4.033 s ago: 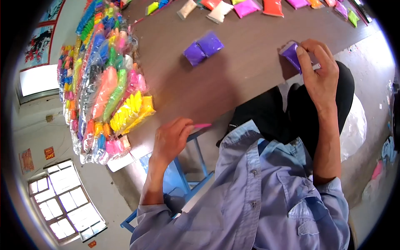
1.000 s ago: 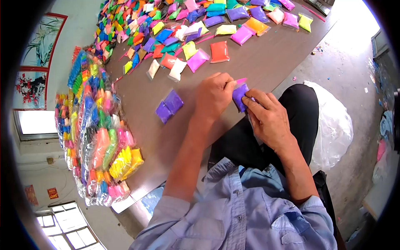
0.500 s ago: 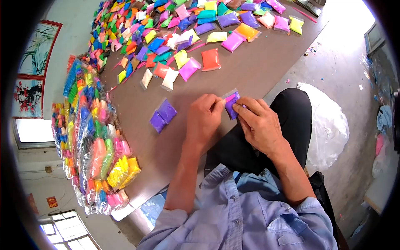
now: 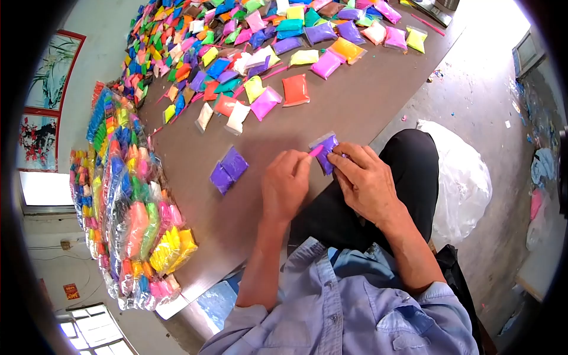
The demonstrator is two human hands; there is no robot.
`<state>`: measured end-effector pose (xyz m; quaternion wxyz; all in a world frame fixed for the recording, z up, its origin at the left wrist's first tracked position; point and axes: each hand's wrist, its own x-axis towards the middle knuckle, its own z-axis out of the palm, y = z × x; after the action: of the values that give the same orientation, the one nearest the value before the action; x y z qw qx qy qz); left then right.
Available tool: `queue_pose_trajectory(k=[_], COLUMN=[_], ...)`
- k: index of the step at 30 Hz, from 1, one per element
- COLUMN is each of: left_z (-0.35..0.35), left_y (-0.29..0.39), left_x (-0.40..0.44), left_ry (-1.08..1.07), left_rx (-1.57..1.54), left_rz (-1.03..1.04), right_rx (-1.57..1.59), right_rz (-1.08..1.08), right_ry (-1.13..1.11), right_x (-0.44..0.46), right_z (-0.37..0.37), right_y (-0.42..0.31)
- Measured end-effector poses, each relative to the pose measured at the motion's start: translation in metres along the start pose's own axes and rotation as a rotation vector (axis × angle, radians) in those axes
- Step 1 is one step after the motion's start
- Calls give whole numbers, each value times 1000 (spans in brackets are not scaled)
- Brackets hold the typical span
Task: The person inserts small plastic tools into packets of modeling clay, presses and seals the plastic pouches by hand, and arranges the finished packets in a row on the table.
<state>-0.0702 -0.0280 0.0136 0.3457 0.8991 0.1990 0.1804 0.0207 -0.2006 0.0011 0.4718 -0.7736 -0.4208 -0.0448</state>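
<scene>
My right hand (image 4: pixel 367 180) pinches a small clear packet of purple clay (image 4: pixel 326 161) by its right side, just above my dark-trousered leg. My left hand (image 4: pixel 286 182) is closed around a thin pink plastic stick (image 4: pixel 317 150), whose tip lies against the front of that packet. Most of the stick is hidden in the left fingers. To the left of my left hand, two purple packets (image 4: pixel 229 170) lie side by side on the brown table (image 4: pixel 260 222).
A large heap of colourful packets (image 4: pixel 236 59) with pink sticks among them covers the far side of the table. Bundled bags of packets (image 4: pixel 136 219) are stacked along the left edge. A white plastic sack (image 4: pixel 464 189) stands on the floor at right.
My left hand has drawn back slightly to the left from the packet, and more of the pink stick shows. My right hand keeps its pinch on the packet. The view has shifted a little.
</scene>
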Motion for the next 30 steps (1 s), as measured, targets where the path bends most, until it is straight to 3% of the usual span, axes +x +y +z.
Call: queue_pose_trajectory(k=[5,8,11,13,22,30], left_z=[-9,-16,-11,-1,-6,-5], left_y=[-8,8,21,15,-10,27], left_x=[12,7,-2,-3,28,27], left_ry=[34,7,0,6,-25,-145], left_rx=[81,-11,-52,24,8,76], left_rz=[51,-70,-47,95,61,146], right_rx=[-21,-16,-9,-26,-18,-36], right_rz=[-8,18,31,35,16,-1], right_ry=[13,10,0,-9,8,-10], right_x=[0,-4,-3,-1,0,0], right_z=[0,0,0,0,0,1], right_y=[1,0,-2,-2,-2,0])
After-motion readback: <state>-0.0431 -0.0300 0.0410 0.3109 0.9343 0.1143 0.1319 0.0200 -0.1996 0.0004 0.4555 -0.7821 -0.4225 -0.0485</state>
